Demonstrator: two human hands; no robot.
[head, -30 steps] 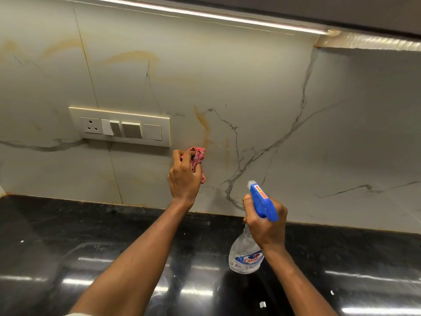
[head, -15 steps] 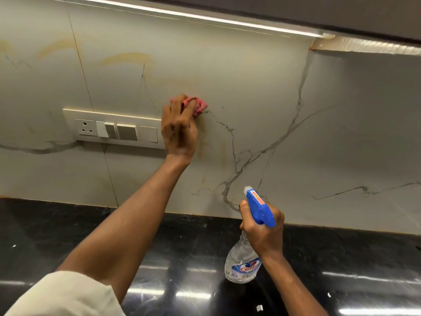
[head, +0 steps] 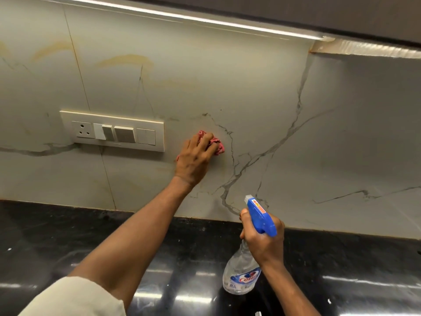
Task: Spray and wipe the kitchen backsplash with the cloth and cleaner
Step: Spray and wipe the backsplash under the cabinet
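1. Marble-look backsplash (head: 239, 92) with grey veins and yellowish stains filled the far wall, lit by a light strip (head: 182, 17) under the cabinet above.
2. Black glossy counter (head: 68, 247) ran along the near side, meeting the backsplash at its lower edge.
3. A switch plate (head: 111, 131) sat on the left of the backsplash.
4. The bottle (head: 241, 277), clear with a blue trigger head (head: 260, 217), hung above the counter at the right; the liquid level could not be told.
5. The right hand (head: 264, 238) was wrapped around the bottle's neck, nozzle pointing at the wall.
6. The left hand (head: 196, 158) pressed a bunched pink cloth (head: 214, 142) flat against the backsplash, fingers curled over it, just right of the switch plate.
7. Half a second before, that hand and cloth were higher, level with the plate's top edge; now they sat lower and further right, while the bottle hand had barely shifted.
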